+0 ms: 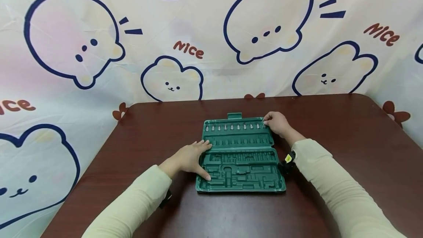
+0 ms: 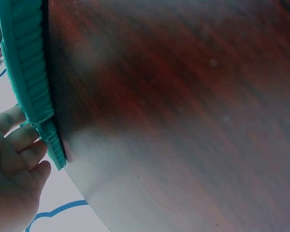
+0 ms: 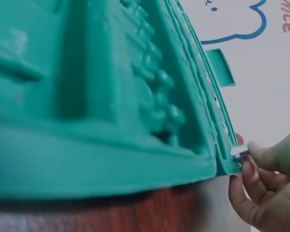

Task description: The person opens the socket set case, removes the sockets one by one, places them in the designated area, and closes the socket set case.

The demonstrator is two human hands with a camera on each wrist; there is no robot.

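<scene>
A green plastic tool case (image 1: 239, 186) lies unfolded on the table, its moulded recesses facing up. Along the far edge of its upper half stands a row of several small silver sockets (image 1: 232, 127). My right hand (image 1: 277, 123) is at the upper right corner of the case. Between thumb and finger it pinches a small silver socket (image 3: 240, 152), at the end of that row; whether it is seated in a slot I cannot tell. My left hand (image 1: 192, 157) rests with spread fingers on the case's left edge, thumb over the lower half.
The dark reddish-brown table (image 1: 158, 127) extends around the case on all sides. A green latch tab (image 1: 234, 115) sticks out from the case's far edge. Behind the table hangs a pale cloth (image 1: 211, 17) with cartoon drawings.
</scene>
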